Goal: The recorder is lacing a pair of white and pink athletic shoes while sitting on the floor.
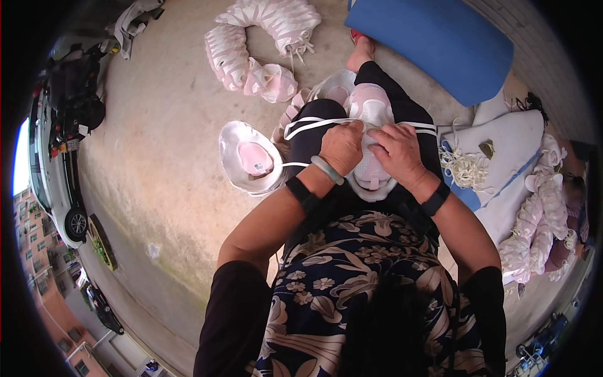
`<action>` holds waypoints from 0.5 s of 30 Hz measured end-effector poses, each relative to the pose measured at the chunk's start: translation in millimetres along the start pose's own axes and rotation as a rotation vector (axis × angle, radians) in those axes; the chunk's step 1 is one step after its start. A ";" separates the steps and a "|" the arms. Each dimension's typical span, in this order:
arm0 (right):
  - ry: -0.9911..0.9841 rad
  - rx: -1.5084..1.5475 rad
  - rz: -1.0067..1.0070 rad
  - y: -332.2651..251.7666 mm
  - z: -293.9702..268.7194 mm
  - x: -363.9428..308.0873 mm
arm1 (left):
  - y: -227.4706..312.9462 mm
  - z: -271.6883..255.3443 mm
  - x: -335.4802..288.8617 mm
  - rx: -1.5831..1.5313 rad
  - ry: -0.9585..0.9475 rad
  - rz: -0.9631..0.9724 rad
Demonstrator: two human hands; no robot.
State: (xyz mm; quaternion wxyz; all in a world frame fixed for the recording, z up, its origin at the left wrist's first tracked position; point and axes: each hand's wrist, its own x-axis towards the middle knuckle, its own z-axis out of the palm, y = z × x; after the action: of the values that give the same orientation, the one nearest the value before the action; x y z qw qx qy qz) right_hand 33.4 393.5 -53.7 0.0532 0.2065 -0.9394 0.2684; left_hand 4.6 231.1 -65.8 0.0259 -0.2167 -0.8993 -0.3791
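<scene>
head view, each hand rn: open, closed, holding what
Left hand: closed, apparently pinching a white lace.
Right hand: half-curled over the pink-and-white shoe; whether its grip holds a lace cannot be told.

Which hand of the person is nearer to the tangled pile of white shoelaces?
Right. The right hand is at the pink-and-white shoe, left of the shoelace pile; the left hand is farther left.
</scene>
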 end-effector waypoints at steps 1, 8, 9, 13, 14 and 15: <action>0.016 0.000 0.003 -0.1 0.4 -0.6 | 1.4 -1.3 -0.1 0.011 -0.037 -0.090; -0.021 0.033 0.021 7.3 -1.5 -3.1 | 22.0 -20.4 -9.0 0.072 -0.014 -0.070; -0.014 0.045 0.022 6.3 -1.6 -2.0 | 20.4 -20.2 -11.1 0.121 -0.038 -0.013; 0.057 -0.009 -0.022 -0.9 -3.8 1.8 | 15.0 -18.2 -18.3 0.170 -0.101 -0.017; 0.057 -0.014 -0.022 -3.7 -4.1 3.7 | 15.1 -18.2 -18.0 0.166 -0.099 -0.014; 0.043 -0.046 -0.051 -7.3 -4.1 6.4 | 15.1 -18.4 -17.6 0.184 -0.151 -0.094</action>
State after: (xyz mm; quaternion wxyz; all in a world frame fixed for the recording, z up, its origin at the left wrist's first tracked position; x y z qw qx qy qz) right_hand 30.6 387.8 -45.3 0.0848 0.2231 -0.9385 0.2494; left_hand 24.5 221.2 -46.3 -0.0400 -0.1987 -0.9388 -0.2786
